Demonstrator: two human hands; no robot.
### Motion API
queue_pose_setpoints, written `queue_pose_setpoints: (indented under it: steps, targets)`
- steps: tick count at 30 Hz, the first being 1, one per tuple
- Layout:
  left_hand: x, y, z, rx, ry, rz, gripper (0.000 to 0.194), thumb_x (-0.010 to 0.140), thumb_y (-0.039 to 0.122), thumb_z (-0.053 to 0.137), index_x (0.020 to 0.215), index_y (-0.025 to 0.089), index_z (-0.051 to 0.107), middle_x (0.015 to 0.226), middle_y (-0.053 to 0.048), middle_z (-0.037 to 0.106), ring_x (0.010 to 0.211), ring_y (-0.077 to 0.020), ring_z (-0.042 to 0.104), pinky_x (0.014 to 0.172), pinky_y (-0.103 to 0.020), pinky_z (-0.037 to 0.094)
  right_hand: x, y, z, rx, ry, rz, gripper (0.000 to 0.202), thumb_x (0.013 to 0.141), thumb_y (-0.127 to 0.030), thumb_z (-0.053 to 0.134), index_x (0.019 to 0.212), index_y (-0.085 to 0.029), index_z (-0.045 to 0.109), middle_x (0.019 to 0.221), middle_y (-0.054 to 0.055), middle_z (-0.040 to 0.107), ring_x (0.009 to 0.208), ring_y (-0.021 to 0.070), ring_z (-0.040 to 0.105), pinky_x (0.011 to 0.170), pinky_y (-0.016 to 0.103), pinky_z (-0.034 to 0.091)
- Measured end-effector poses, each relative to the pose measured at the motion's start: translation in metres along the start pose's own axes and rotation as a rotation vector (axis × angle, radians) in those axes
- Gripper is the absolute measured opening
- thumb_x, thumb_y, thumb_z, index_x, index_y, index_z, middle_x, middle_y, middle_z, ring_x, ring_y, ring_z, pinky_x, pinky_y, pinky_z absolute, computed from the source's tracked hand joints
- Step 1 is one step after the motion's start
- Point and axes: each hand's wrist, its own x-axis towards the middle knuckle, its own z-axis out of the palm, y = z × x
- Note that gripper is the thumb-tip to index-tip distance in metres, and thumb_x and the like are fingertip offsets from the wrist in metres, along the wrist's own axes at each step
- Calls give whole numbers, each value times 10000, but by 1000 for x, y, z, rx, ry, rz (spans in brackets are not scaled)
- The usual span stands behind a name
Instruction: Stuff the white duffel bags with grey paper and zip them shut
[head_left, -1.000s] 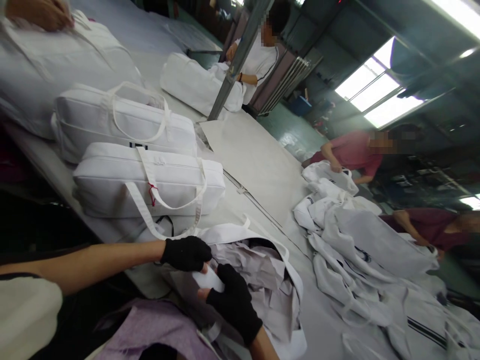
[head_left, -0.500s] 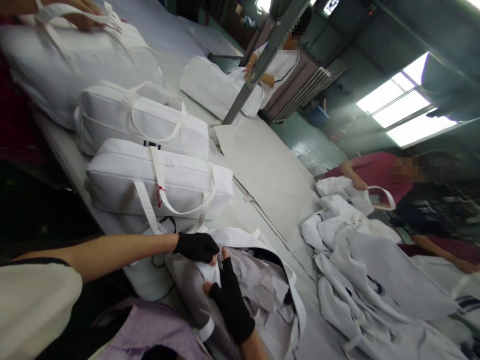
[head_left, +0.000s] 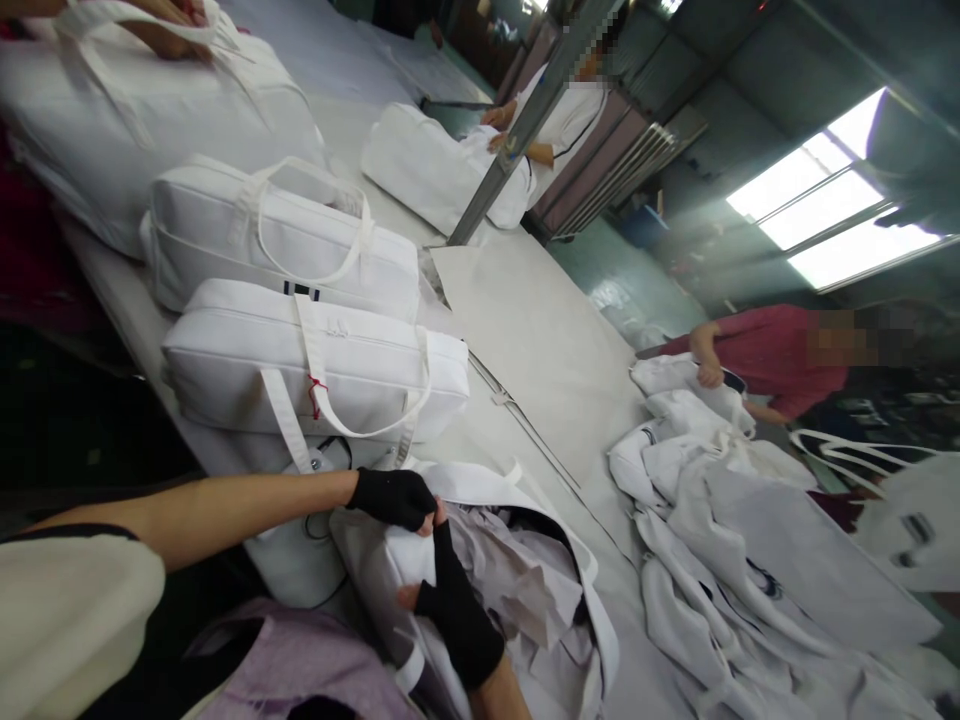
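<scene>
The left hand (head_left: 394,497) and right hand (head_left: 450,610), both gloved, now meet and pinch the white paper wad (head_left: 409,555), which sits higher in the open bag (head_left: 525,570) than before. The stuffed bag (head_left: 315,370) lies at 11 o'clock on the table (head_left: 540,340)

Open white bag (head_left: 517,570) (crumpled paper inside) on table.

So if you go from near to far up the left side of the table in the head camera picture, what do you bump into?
Gloved left hand and right hand gripping the open bag → zipped bag with red thread → second zipped bag → big bag under another person's hand.
</scene>
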Motion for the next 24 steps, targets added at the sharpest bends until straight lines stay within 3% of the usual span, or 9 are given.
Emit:
queue_pose_setpoints:
  steps: [5, 9, 12, 15, 18, 21, 24]
  targets:
    - [-4, -2, -2, -21, 11, 4, 177, 744, 323, 712, 719, 148, 701, 904, -33, 672, 883, -175, 590, 828, -248, 458, 12, 7, 2, 47, -20, -82, 924, 673, -150, 643, 1487, -306, 235, 1570, -47, 171, 1461, 171, 74, 1210, 391, 58]
    - [-6, -1, -4, -2, 3, -33, 180, 781, 316, 679, 787, 138, 710, 763, -24, 669, 734, -149, 584, 725, -246, 479, 6, 9, -6, 70, 123, -57, 871, 684, -238, 709, 1458, -270, 311, 1520, 28, 319, 1415, 236, 266, 1188, 453, 199]
    - [-8, -2, -3, 13, -13, -49, 182, 770, 310, 690, 769, 129, 700, 721, -24, 658, 695, -145, 568, 700, -245, 477, -1, 16, -9, 31, 101, -83, 814, 751, -307, 687, 1464, -289, 295, 1524, 25, 312, 1416, 228, 265, 1187, 469, 183]
    - [-12, -5, -3, 29, -35, -52, 200, 764, 324, 695, 737, 125, 686, 709, -28, 644, 710, -155, 564, 719, -254, 472, 0, 22, 3, -6, 12, -150, 818, 779, -273, 637, 1488, -294, 230, 1547, 4, 256, 1437, 193, 202, 1195, 454, 138]
    - [-16, -6, -2, 71, -46, -58, 243, 790, 358, 675, 740, 122, 657, 709, -24, 609, 700, -146, 535, 689, -238, 448, -4, 18, 20, -187, 153, -174, 784, 782, -244, 605, 1485, -245, 259, 1525, 46, 308, 1418, 222, 260, 1180, 472, 203]
    - [-17, -9, -2, 137, -39, -66, 297, 827, 393, 632, 718, 121, 594, 698, -12, 551, 684, -130, 481, 659, -218, 411, -31, 5, 13, -392, 350, -237, 705, 803, -289, 613, 1453, -213, 352, 1391, 92, 503, 1277, 277, 472, 1088, 495, 369]
    - [-16, -13, -2, 203, -22, -99, 340, 866, 414, 572, 682, 130, 543, 683, -2, 508, 661, -119, 433, 638, -201, 383, -93, 2, -33, -314, 506, -346, 447, 863, -350, 586, 1295, -237, 556, 1214, 56, 644, 1106, 227, 603, 976, 395, 483]
